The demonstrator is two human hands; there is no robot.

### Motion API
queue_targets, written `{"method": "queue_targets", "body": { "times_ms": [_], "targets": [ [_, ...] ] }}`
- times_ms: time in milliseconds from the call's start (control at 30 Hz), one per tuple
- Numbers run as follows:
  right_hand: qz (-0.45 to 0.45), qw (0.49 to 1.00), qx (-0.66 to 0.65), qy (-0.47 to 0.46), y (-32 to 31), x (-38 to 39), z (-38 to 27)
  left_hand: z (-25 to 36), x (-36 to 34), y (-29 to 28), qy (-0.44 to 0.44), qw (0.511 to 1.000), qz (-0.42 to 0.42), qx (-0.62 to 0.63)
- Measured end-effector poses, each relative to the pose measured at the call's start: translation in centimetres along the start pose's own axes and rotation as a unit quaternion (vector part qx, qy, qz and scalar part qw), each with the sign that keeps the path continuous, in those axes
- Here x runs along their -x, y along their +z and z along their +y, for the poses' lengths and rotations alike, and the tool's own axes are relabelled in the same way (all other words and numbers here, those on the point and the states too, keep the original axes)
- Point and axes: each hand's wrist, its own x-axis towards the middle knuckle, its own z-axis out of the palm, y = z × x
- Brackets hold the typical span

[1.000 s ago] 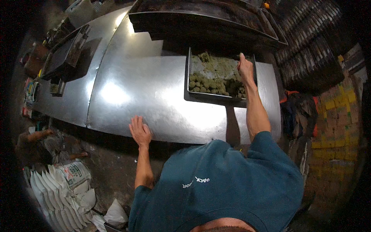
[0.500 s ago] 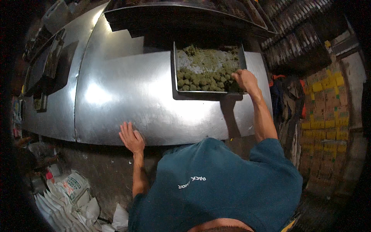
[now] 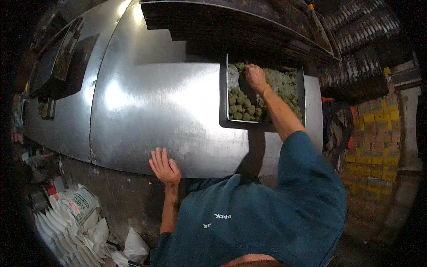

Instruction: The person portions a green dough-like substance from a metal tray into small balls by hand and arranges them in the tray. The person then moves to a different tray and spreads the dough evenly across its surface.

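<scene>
A rectangular metal tray (image 3: 221, 95) lies toward the right of the steel table. Round greenish-brown balls (image 3: 241, 107) crowd its near part, and loose green crumbly stuff (image 3: 284, 81) covers the far part. My right hand (image 3: 255, 78) reaches over the tray to its far side, fingers curled closed down by the crumbs; what they hold, if anything, is hidden. My right forearm covers some of the balls. Resting at the table's near edge, my left hand (image 3: 164, 167) has its fingers stretched out and holds nothing.
Dark stacked trays (image 3: 240, 22) stand behind the tray on the steel table (image 3: 155, 107). At the far left sits another dark metal container (image 3: 55, 71). White sacks (image 3: 73, 213) lie on the floor at lower left. Yellow-taped cartons (image 3: 373, 138) line the right side.
My right hand has moved from the tray's near right corner to its far side, leftward. My left hand stays at the table edge. The whole view has shifted, with the tray now further right.
</scene>
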Motion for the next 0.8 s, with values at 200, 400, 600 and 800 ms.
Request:
{"method": "queue_targets", "body": {
  "times_ms": [200, 400, 600, 800],
  "targets": [
    [-0.142, 0.985, 0.016, 0.097, -1.1, 2.3, 3.7, 0.3, -0.4, -0.3, 0.006, 1.0, 0.002, 0.0],
    [-0.09, 0.939, -0.24, 0.228, -1.9, 3.9, 4.2, 0.2, -0.1, -0.3, 0.0, 1.0, 0.003, -0.001],
    [0.075, 0.55, -0.694, 0.459, -7.1, 3.6, 5.6, 0.1, 0.4, 0.2, -0.001, 1.0, 0.018, -0.003],
    [-0.009, 0.886, -0.279, 0.37, -5.0, 3.7, 4.4, -0.1, 0.7, 0.6, -0.006, 1.0, 0.029, 0.002]
  ]
}}
